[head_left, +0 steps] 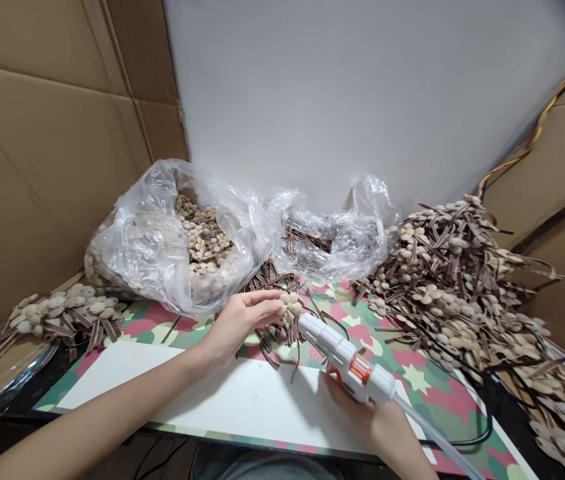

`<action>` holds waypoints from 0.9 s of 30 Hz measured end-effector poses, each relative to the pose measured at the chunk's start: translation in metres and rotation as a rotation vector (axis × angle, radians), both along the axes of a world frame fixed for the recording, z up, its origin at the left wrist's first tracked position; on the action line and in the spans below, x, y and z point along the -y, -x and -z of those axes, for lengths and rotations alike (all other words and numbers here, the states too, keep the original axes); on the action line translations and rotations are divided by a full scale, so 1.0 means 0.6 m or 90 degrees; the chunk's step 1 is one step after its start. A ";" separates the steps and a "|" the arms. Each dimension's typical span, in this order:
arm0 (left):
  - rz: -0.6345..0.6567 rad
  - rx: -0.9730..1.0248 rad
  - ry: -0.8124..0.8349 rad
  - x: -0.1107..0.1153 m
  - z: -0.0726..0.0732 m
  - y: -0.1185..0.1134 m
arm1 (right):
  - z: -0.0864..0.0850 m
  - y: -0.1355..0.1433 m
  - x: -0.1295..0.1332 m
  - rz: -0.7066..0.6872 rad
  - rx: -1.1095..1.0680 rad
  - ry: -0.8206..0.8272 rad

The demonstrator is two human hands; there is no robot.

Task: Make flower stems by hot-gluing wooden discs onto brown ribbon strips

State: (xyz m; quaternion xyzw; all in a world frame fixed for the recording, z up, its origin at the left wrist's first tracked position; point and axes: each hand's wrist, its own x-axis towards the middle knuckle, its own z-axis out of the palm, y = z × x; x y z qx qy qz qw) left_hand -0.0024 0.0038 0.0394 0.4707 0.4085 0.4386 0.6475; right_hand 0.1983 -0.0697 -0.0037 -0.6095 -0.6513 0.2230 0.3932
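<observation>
Between the thumb and fingers of my left hand (236, 328) is a small beige flower-shaped piece (291, 305) with rounded petals. My right hand (362, 415) is closed round the handle of a white and orange hot glue gun (345, 353), partly hidden behind its body. The gun's nozzle points up and left and is right beside the flower piece; I cannot tell whether they touch. A clear glue stick (435, 432) runs out of the gun's rear. Brown stitched ribbon strips (282, 333) lie beneath and behind the flower piece.
A clear plastic bag (162, 233) of beige flower pieces stands back left, beside plastic wrap (357, 233) with brown strips. Ribboned flowers pile high at right (452, 267) and lie at left (62, 313). A black cable (487, 413) loops over the camouflage mat (415, 377) near white paper (202, 393).
</observation>
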 end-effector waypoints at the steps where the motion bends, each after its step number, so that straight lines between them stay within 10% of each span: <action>1: 0.013 0.013 0.002 -0.001 0.001 0.000 | 0.000 0.000 0.000 -0.002 0.003 0.001; 27: -0.033 -0.156 -0.088 -0.011 0.011 0.003 | 0.002 0.000 0.000 0.026 -0.035 0.013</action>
